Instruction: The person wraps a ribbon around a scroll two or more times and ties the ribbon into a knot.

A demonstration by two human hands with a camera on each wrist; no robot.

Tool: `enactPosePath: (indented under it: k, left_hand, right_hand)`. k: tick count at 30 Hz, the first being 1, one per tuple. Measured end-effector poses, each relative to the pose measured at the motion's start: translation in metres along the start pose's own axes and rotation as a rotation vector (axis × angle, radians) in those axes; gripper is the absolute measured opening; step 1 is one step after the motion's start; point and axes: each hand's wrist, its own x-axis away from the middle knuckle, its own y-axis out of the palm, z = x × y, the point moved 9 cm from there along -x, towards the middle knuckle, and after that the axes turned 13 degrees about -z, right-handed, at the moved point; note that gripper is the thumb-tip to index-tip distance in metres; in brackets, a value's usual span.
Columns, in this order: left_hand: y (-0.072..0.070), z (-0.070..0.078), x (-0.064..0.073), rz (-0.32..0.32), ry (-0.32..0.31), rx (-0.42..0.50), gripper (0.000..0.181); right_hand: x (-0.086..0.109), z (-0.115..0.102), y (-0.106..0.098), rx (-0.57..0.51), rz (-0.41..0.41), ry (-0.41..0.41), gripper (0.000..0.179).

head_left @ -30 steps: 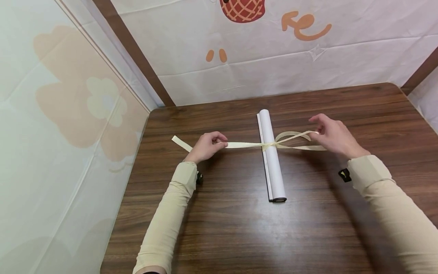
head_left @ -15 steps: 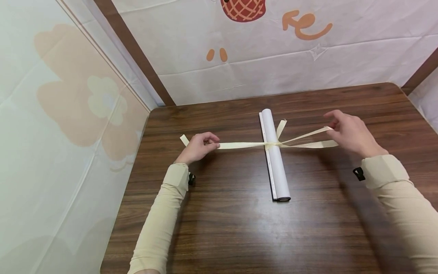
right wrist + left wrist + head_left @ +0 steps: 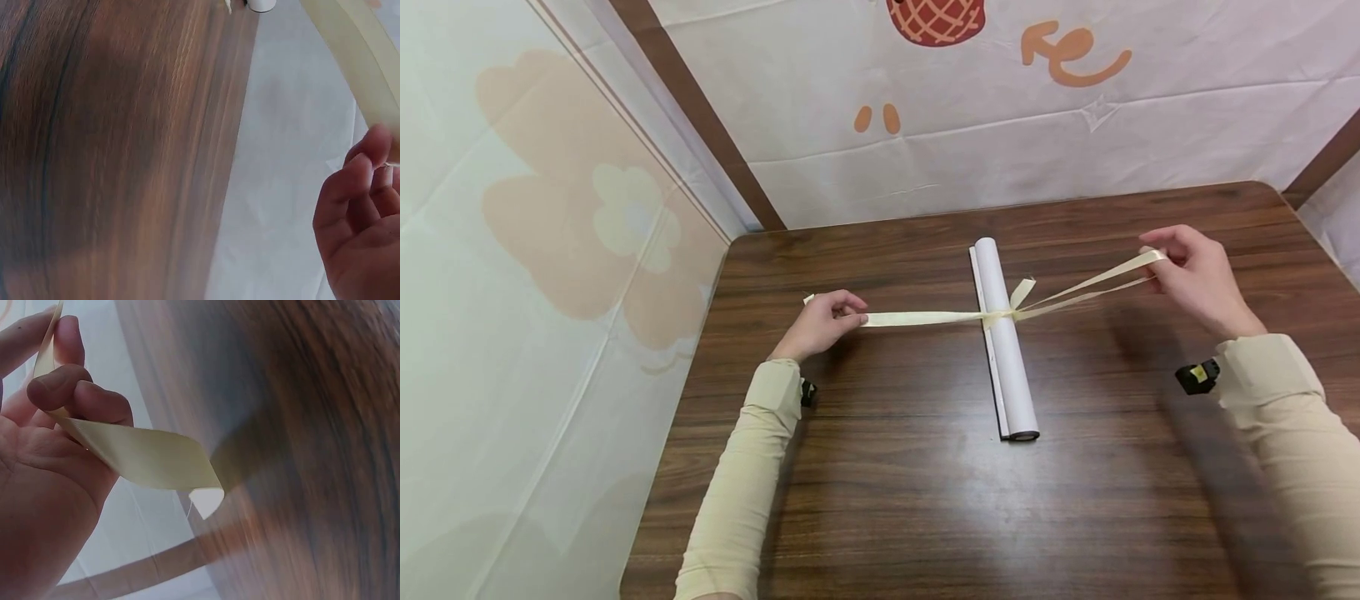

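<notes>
A white paper roll (image 3: pixel 1006 350) with dark ends lies lengthwise on the table, a cream ribbon (image 3: pixel 925 318) tied round its middle. To its left, my left hand (image 3: pixel 822 323) pinches one ribbon length, drawn straight; in the left wrist view the ribbon's loose end (image 3: pixel 144 456) curls out past the curled fingers. On the other side my right hand (image 3: pixel 1198 275) holds a ribbon loop (image 3: pixel 1097 279) raised above the table, its two strands meeting at the knot. A short ribbon tail (image 3: pixel 1022 292) sticks up beside the knot.
The brown wood-grain table (image 3: pixel 887 500) reaches a white printed curtain (image 3: pixel 1000 150) at the back. Another pale curtain with a flower print (image 3: pixel 587 225) stands along the left edge.
Both hands have moved apart, the right going right and upward with the loop. The loop has lengthened, the tail by the knot has shortened, and the roll has shifted slightly right.
</notes>
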Motion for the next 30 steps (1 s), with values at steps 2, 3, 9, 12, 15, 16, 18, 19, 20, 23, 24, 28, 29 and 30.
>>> enactPosePath:
  k: [2, 3, 9, 12, 15, 16, 18, 19, 20, 23, 24, 28, 29, 30]
  left_hand:
    - [-0.002, -0.001, 0.003, 0.005, -0.007, -0.007, 0.023]
    - [-0.003, -0.001, 0.004, 0.009, -0.010, -0.008, 0.023]
    - [-0.009, -0.004, 0.008, 0.022, -0.018, -0.010, 0.024]
    - [-0.011, -0.005, 0.009, 0.023, -0.023, -0.014, 0.025]
    - [-0.014, -0.008, 0.011, 0.033, -0.027, -0.014, 0.025]
    - [-0.015, -0.009, 0.012, 0.037, -0.031, -0.016, 0.024]
    - [-0.017, -0.010, 0.013, 0.046, -0.031, -0.020, 0.024]
    - [-0.018, -0.010, 0.013, 0.050, -0.031, -0.025, 0.024]
    - [-0.020, -0.010, 0.014, 0.053, -0.030, -0.029, 0.024]
    - [-0.022, -0.010, 0.015, 0.065, -0.029, -0.044, 0.023]
    - [-0.023, -0.010, 0.015, 0.070, -0.029, -0.045, 0.023]
    - [-0.026, -0.011, 0.017, 0.081, -0.037, -0.048, 0.022]
    - [-0.026, -0.012, 0.018, 0.083, -0.040, -0.047, 0.023]
    - [-0.026, -0.013, 0.018, 0.082, -0.042, -0.050, 0.023]
  right_hand:
    - [0.001, 0.004, -0.003, -0.037, 0.006, 0.018, 0.021]
    - [0.002, 0.005, -0.004, -0.071, 0.004, 0.026, 0.022]
    - [0.004, 0.011, 0.003, -0.586, -0.098, 0.012, 0.021]
    - [0.003, 0.011, 0.006, -0.776, -0.140, -0.011, 0.020]
    - [0.002, 0.013, 0.002, -0.683, -0.140, 0.010, 0.023]
    - [0.002, 0.014, -0.001, -0.591, -0.135, 0.028, 0.024]
    - [0.002, 0.017, -0.008, -0.363, -0.123, 0.069, 0.023]
    - [0.002, 0.017, -0.011, -0.249, -0.118, 0.086, 0.021]
    - [0.003, 0.017, -0.014, -0.130, -0.118, 0.098, 0.017]
    - [0.004, 0.012, -0.022, 0.186, -0.115, 0.091, 0.017]
    - [0.004, 0.009, -0.024, 0.275, -0.110, 0.076, 0.020]
    - [0.004, -0.003, -0.030, 0.543, -0.070, 0.046, 0.029]
    - [0.004, -0.004, -0.032, 0.578, -0.063, 0.044, 0.030]
    - [0.004, -0.004, -0.032, 0.600, -0.063, 0.048, 0.030]
